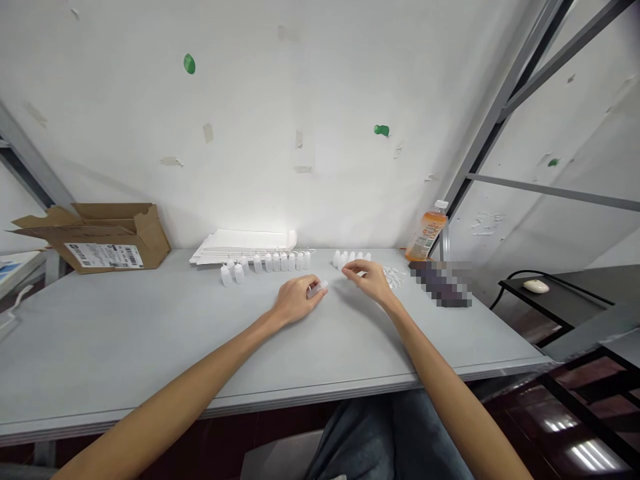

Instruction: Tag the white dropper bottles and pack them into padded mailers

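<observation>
Bench: a grey bench (150, 347) is carrying everything, with an opened cardboard box (117, 237) sitting at its far left.
Far edge: a stack of white sheets (245, 241) is lying behind a row of white plastic bottles (275, 263), and an orange-capped drink bottle (425, 230) is standing at the right.
Left grip (297, 300): clenching a small plastic bottle (317, 289), which is held in the fingers.
Bottle: pointing toward the right grip, its long axis lying nearly level, tilted slightly up.
Right grip (365, 280): hovering just beside a cluster of white bottles (350, 258), fingers curled; cannot tell whether anything is pinched.
Nearby: small white pieces (393, 277) are lying right of it.
</observation>
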Available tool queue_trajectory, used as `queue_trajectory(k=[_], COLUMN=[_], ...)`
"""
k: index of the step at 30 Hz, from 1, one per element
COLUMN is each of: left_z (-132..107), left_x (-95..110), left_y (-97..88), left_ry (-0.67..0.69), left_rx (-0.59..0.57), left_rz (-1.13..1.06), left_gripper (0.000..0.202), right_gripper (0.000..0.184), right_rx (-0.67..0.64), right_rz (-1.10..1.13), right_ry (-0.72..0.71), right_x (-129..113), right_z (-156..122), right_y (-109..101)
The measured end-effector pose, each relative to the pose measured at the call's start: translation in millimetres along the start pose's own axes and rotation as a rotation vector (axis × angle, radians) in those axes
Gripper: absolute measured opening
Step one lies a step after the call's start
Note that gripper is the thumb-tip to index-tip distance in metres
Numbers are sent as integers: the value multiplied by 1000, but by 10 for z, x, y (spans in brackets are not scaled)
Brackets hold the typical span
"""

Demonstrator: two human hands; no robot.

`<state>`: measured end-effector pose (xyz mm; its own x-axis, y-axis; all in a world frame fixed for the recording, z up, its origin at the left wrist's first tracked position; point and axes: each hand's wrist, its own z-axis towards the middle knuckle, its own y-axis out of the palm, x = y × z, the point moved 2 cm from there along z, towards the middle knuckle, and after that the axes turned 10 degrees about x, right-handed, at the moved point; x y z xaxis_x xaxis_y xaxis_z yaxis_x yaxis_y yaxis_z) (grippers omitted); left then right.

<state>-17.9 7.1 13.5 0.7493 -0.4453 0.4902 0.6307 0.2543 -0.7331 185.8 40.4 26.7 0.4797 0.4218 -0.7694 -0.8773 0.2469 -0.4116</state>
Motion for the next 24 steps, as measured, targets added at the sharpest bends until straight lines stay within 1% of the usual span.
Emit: queue_trajectory(k=[1,2,3,4,5,6,9,12,15,17,19,24], left_z=[-2,-5,-9,-14,-19,-24,-34,-39,-40,-40,-40,-45], left_x=[0,0,-1,0,-1,-2,-10,-20,-20,-13,-3,14], left_y=[-2,-3,-1,2,7,13,33,47,48,45,41,37], left_ry=[0,0,2,6,11,16,30,36,40,41,39,37], left_rx=[2,1,-4,-11,-18,-24,-33,-34,-41,-47,-54,-57], left_rz=[4,11,19,26,33,38,53,67,75,75,75,78], left_gripper=[28,27,27,26,26,26,26,27,27,27,27,29], right_gripper=[19,18,18,18,19,19,25,28,26,24,23,22], right_rx=[122,240,338,416,474,498,485,390,290,249,236,253], right_rz=[-117,-216,-308,-399,-489,-573,-721,-761,-776,-792,-809,-818], right_ry=[-54,-79,-71,-26,57,148,362,483,518,524,522,502], right_x=[43,95,156,225,300,374,556,677,750,787,816,848], right_z=[43,82,116,144,165,179,185,167,156,154,154,150], right_y=[-100,-210,-324,-439,-550,-650,-857,-911,-879,-853,-838,-828])
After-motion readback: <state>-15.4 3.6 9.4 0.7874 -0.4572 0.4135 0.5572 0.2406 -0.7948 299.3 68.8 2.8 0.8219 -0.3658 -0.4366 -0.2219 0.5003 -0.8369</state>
